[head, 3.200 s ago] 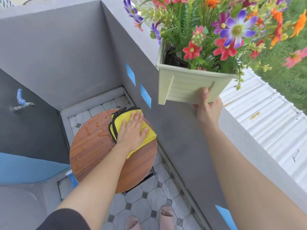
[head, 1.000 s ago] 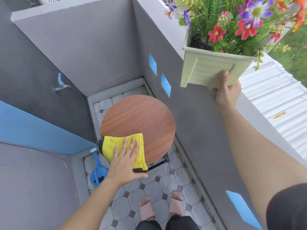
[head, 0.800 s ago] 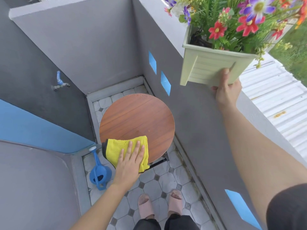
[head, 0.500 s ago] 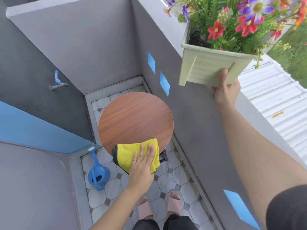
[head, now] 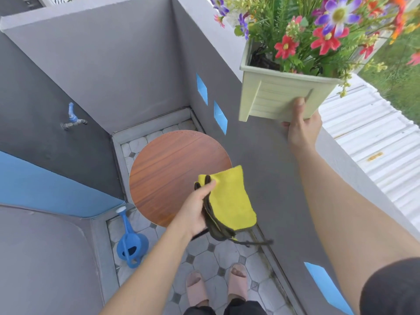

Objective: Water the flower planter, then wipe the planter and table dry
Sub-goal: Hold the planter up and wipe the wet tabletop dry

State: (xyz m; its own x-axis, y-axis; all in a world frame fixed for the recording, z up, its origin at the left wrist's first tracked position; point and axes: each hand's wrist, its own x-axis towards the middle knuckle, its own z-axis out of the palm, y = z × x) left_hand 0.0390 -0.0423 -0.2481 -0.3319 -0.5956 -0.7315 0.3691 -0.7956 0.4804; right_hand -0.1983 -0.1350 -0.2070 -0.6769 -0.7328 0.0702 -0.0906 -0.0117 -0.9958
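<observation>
A pale green planter (head: 270, 98) full of red, purple and orange flowers (head: 327, 30) is held up in the air at the upper right, above the grey balcony wall. My right hand (head: 301, 125) grips its lower edge, thumb on the front face. A round brown wooden table (head: 168, 169) stands below in the corner. My left hand (head: 196, 208) is shut on a folded yellow cloth (head: 229, 198) with dark edging, lifted off the table's near right edge; a few droplets show at the table's far rim.
A blue watering can (head: 131, 244) sits on the tiled floor left of the table. A tap (head: 72, 119) sticks out of the dark left wall. The grey parapet wall (head: 268, 178) runs along the right. My feet in pink slippers (head: 216, 285) stand below.
My left hand swept the cloth along the table's near edge from left to right, then closed on it and lifted it off the table. The planter stays held up.
</observation>
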